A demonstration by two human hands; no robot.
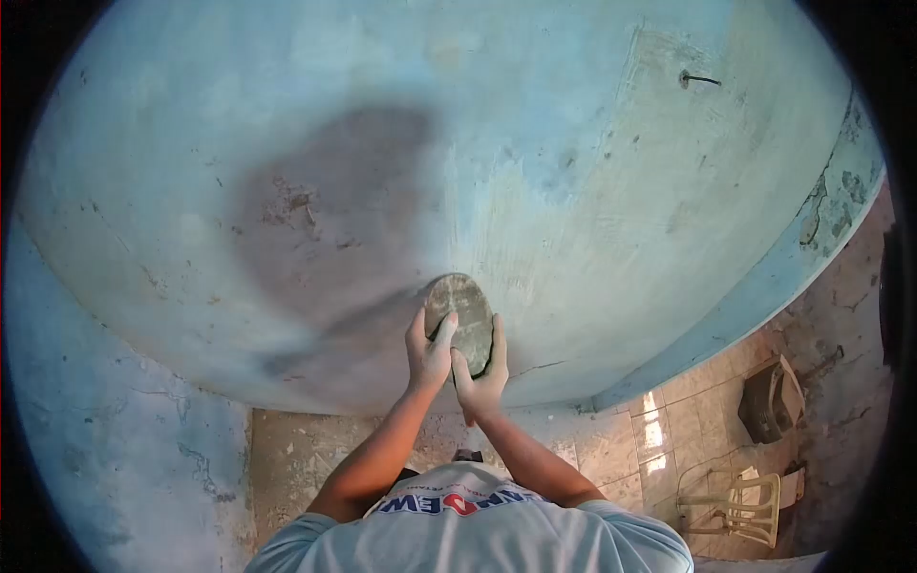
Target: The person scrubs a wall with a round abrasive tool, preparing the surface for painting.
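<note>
Both of my hands grip a flat, oval grey block (462,307) with a worn, dusty surface. My left hand (429,351) is closed along its left edge, with the thumb across the near face. On the right side and lower end, my right hand (480,374) holds it the same way, thumb also on the face. The block is up at the blue painted wall (554,239); whether its far side touches the wall is hidden. Pale dust covers my fingers. Scrape marks and bare pale patches show on the wall around the block.
A metal stub (702,80) sticks out of the wall at the upper right. Below right, a plastic chair (750,506) and a dark box-like object (769,401) stand on the tiled floor (611,449). Another blue wall (143,449) runs along the left.
</note>
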